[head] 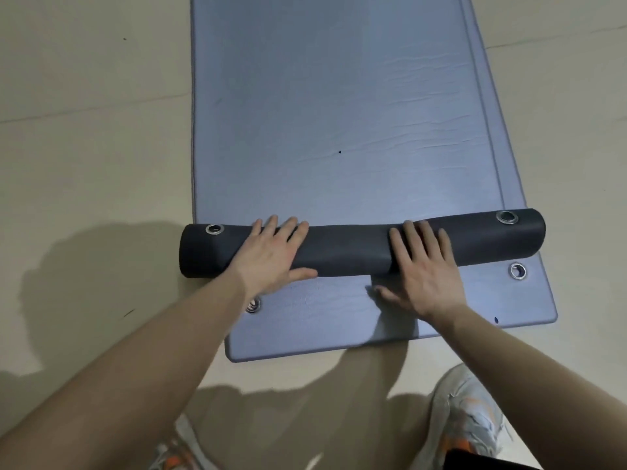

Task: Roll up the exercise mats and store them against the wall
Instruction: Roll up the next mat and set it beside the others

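Note:
Two blue-grey exercise mats lie stacked on the floor. The upper mat (339, 106) stretches away from me, and its near end is curled into a dark roll (349, 247) showing the black underside and two metal eyelets. The lower mat (322, 320) sticks out toward me beneath the roll, with its own eyelets visible. My left hand (271, 252) rests flat on the left part of the roll, fingers spread. My right hand (424, 269) presses on the right part of the roll, its thumb touching the lower mat.
Pale beige tiled floor (95, 137) surrounds the mats on the left, right and near side. My two feet in light sneakers with orange marks (471, 415) stand just behind the near edge of the lower mat. No wall is in view.

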Available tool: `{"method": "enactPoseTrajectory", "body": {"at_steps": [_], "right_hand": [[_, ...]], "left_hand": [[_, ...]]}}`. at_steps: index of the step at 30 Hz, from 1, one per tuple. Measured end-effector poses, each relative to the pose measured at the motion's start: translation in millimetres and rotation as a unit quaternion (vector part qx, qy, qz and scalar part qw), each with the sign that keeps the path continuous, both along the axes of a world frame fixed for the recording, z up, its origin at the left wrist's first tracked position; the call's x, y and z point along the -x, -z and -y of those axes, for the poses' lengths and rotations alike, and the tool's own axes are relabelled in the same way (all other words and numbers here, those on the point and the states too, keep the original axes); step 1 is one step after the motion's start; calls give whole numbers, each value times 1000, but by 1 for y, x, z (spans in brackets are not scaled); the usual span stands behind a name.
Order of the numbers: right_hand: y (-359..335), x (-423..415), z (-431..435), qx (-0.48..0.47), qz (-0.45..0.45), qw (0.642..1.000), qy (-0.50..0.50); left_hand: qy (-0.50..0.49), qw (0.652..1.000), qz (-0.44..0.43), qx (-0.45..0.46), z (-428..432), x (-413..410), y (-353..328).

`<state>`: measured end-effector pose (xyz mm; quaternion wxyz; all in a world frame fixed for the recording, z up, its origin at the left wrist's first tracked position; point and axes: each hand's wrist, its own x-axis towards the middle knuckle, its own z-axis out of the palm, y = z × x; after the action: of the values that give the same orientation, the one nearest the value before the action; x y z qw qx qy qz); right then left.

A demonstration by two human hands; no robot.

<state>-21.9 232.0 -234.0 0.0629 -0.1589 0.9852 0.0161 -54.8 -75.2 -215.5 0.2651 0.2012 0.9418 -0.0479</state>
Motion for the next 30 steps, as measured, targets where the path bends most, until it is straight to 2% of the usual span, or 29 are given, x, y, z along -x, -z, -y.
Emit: {"method": "enactPoseTrajectory", "body": {"at_steps": [1, 4, 7, 9, 12, 16, 17, 18, 19, 21, 23, 24, 25, 26, 27, 28, 29, 30], "right_hand": [[2, 3, -4, -8, 12, 1000, -11], [-4, 28, -9, 4, 26, 998, -49], [-13, 46, -15, 16, 61, 994, -86], [-28, 57, -13, 13, 115, 991, -74], [-53, 63, -3, 6, 200, 978, -64], [-71, 53, 12, 24, 372, 928, -14], [-72, 45, 13, 31, 361, 932, -4], [-69, 34, 14, 42, 300, 953, 0], [-64, 18, 17, 57, 202, 978, 13], [-53, -20, 31, 79, 57, 995, 38], [-43, -45, 46, 72, 46, 996, 32], [-38, -45, 49, 51, 67, 996, 22], [-34, -36, 49, 27, 83, 996, 9], [-31, -20, 46, 10, 97, 995, 0], [-31, 0, 44, 2, 114, 993, -4], [-33, 21, 43, -4, 135, 991, -8], [-35, 41, 44, -6, 162, 987, -10], [-35, 56, 45, -11, 177, 984, -12]], "left_hand": [[-2, 1000, -4, -2, -1, 0, 0], [-4, 996, -93, 14, -3, -16, -3], [-17, 990, -136, -44, -1, -18, 1], [-54, 989, -96, -94, 1, -9, -12], [-117, 983, 30, -140, 11, -4, -38], [-162, 963, 155, -148, 34, -16, -53], [-167, 959, 175, -149, 36, -19, -52], [-175, 953, 188, -161, 37, -18, -51], [-189, 945, 203, -176, 39, -13, -49], [-215, 927, 235, -199, 41, 2, -47], [-225, 920, 253, -200, 44, 17, -48], [-225, 926, 232, -196, 43, 19, -47], [-220, 946, 163, -176, 40, 17, -47], [-212, 964, 28, -159, 34, 9, -43], [-201, 960, -120, -152, 27, -6, -38], [-175, 947, -224, -148, 19, -22, -32], [-153, 943, -256, -146, 12, -34, -28], [-138, 956, -220, -133, 6, -42, -21]]}}
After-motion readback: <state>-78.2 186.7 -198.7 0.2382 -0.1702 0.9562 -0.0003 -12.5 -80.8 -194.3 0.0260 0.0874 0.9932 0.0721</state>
